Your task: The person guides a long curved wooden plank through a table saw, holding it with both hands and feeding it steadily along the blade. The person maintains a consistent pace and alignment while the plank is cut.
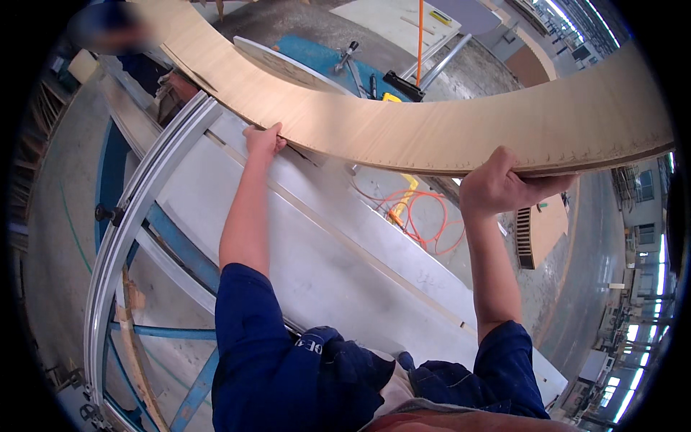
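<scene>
A long curved plywood panel (403, 129) sweeps across the upper part of the head view, its near edge rough and its right end raised close to me. My left hand (266, 140) is closed on that near edge, left of the middle. Farther right, my right hand (497, 183) grips the same edge, the thumb side against the panel and the fingers partly hidden under it. Below the panel lies a pale grey metal machine table (338, 252) with a long slot running along it.
A curved aluminium rail (119, 237) on a blue frame borders the table at left. Beyond the panel are a blue surface (309, 54) with tools and an orange upright hose (420, 43). Coiled orange hose (428, 216) lies on the floor. Another person (108, 29) is at upper left.
</scene>
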`<control>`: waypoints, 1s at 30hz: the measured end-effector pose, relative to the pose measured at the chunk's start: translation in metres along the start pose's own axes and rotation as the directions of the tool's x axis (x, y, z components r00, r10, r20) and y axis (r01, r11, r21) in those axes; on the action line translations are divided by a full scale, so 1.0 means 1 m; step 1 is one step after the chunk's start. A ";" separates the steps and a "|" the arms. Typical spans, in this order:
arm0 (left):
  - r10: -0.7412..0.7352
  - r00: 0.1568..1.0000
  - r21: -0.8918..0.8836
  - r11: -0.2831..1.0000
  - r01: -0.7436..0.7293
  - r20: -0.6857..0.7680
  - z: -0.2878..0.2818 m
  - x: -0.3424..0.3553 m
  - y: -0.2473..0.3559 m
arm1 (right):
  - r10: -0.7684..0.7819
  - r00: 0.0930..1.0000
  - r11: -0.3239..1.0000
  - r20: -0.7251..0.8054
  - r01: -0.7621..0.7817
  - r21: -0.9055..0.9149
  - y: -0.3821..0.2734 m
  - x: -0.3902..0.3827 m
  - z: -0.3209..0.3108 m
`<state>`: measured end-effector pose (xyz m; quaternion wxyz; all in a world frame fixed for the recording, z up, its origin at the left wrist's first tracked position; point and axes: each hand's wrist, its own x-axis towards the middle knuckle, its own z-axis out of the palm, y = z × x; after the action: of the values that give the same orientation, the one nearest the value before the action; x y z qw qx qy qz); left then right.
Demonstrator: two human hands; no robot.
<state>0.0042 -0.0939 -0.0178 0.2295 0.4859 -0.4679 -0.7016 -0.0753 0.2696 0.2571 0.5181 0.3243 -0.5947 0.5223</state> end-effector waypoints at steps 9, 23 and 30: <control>0.141 0.990 0.039 0.989 -0.142 0.013 0.014 -0.056 0.001 | -0.014 1.000 0.999 0.025 0.015 -0.031 -0.001 0.003 -0.003; -0.028 0.995 -0.367 0.928 0.061 0.093 0.063 -0.103 -0.016 | -0.023 0.999 1.000 0.040 0.023 -0.016 0.002 0.000 -0.002; 0.004 0.996 -0.466 0.884 0.040 0.094 0.065 -0.101 -0.013 | -0.020 0.999 1.000 0.029 0.020 0.022 0.004 -0.005 0.001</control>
<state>-0.0099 0.0182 0.0237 0.3112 0.3877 -0.2908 -0.8175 -0.0776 0.2691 0.2513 0.5108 0.3437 -0.5932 0.5188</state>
